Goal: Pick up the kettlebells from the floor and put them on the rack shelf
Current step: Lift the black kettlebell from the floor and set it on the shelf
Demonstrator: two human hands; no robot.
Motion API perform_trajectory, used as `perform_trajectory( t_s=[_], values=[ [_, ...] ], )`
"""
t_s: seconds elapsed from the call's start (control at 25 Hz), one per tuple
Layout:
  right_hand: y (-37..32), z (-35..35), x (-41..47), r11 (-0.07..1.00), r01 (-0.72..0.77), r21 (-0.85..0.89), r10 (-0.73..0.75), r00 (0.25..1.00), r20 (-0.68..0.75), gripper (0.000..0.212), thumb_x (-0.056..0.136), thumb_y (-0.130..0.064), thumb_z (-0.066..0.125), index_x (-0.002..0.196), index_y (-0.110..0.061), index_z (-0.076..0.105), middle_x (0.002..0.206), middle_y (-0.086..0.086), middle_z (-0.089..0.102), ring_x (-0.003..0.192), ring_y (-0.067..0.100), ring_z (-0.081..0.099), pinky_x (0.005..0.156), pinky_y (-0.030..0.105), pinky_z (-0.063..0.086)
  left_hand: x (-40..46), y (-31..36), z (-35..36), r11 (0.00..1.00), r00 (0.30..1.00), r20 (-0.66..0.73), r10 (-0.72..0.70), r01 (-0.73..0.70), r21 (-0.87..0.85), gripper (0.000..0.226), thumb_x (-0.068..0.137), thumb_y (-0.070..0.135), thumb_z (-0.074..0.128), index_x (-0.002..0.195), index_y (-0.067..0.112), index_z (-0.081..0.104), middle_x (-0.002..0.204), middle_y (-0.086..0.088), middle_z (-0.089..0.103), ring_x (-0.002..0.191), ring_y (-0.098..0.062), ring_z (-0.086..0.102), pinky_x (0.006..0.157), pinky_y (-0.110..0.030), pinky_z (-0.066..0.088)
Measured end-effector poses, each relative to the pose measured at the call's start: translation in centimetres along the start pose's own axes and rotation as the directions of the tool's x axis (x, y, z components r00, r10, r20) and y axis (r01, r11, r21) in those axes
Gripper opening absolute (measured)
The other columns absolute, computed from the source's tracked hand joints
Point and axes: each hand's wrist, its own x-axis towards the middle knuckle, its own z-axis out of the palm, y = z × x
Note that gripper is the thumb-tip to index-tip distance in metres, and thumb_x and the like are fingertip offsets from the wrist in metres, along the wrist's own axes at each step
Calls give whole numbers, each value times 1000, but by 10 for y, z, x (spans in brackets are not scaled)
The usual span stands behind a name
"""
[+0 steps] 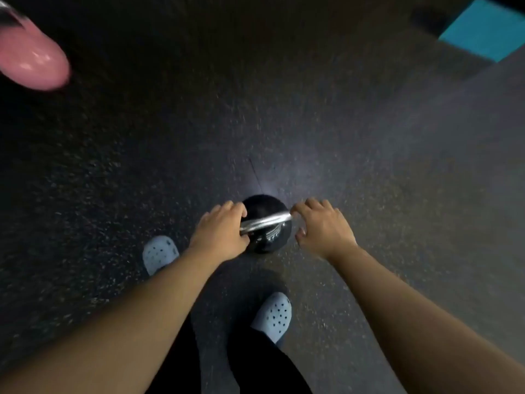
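Observation:
A black kettlebell (262, 207) with a shiny silver handle sits on the dark speckled floor, just ahead of my feet. My left hand (220, 233) is curled around the left end of the handle. At the right end of the handle, my right hand (322, 226) has its fingers spread, and only the fingertips touch the metal. A pink kettlebell (31, 59) shows at the top left, blurred and partly cut off by the frame. The rack shelf is out of view.
My two feet in pale perforated clogs (160, 253) (274, 312) stand close behind the black kettlebell. A teal block (483, 29) lies at the top right corner. Dark rubber floor (369, 123) stretches all around.

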Motion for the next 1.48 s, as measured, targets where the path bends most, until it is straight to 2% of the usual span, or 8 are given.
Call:
perform_trajectory(
  t_s=[0.12,0.28,0.44,0.56,0.92,1.12,1.28,1.48],
  values=[
    [20,56,49,1000,-25,-8,26,999,37,55,80,-26,60,133,-23,47,127,9,49,115,32,48,96,47,45,55,-11,56,1000,999,39,-12,12,5,57,77,27,75,128,20,49,124,-3,54,115,-27,53,100,-43,43],
    [30,105,94,1000,7,3,-7,991,136,49,81,-22,64,129,-19,53,122,10,53,115,32,49,98,48,46,93,-27,106,995,992,124,-18,30,-90,27,85,31,71,104,16,59,104,-4,61,97,-26,61,83,-40,52],
    [27,106,119,995,15,100,-41,965,260,20,82,-16,68,102,-17,62,97,4,63,91,23,63,80,36,55,109,-46,100,973,971,226,83,-29,-230,17,86,25,71,78,18,58,77,2,60,71,-18,60,55,-28,42],
    [11,90,115,986,42,163,-86,958,272,16,83,-13,71,97,-16,62,89,2,65,80,19,65,71,28,55,106,-56,69,973,962,246,119,-63,-224,13,85,23,70,79,20,59,74,4,58,69,-15,59,54,-25,38],
    [-99,-63,126,919,65,389,-107,990,88,7,74,-14,69,71,-18,63,63,2,64,56,17,62,47,21,45,75,-89,-125,966,982,111,156,-128,-223,33,80,24,67,54,24,47,56,5,52,52,-14,53,49,-28,37],
    [-198,-171,191,932,235,276,-222,972,-79,15,70,-15,68,61,-22,57,53,-3,59,50,18,58,44,19,37,64,-147,-248,956,984,-145,100,-136,-260,33,79,27,68,53,22,48,53,5,52,50,-14,52,48,-26,35],
    [-290,-252,251,930,292,222,-261,952,-159,6,71,-18,69,67,-16,66,58,0,65,54,18,63,48,27,48,72,-214,-360,966,944,-309,114,-178,-188,32,77,29,70,53,25,48,53,6,53,53,-14,55,52,-26,36],
    [-392,-323,331,892,409,191,-345,890,-296,4,71,-19,72,68,-17,70,59,-1,66,55,14,64,50,29,50,86,-298,-483,978,911,-396,114,-174,-118,23,75,31,68,59,22,55,63,-2,65,61,-22,62,54,-31,44]
  ],
)
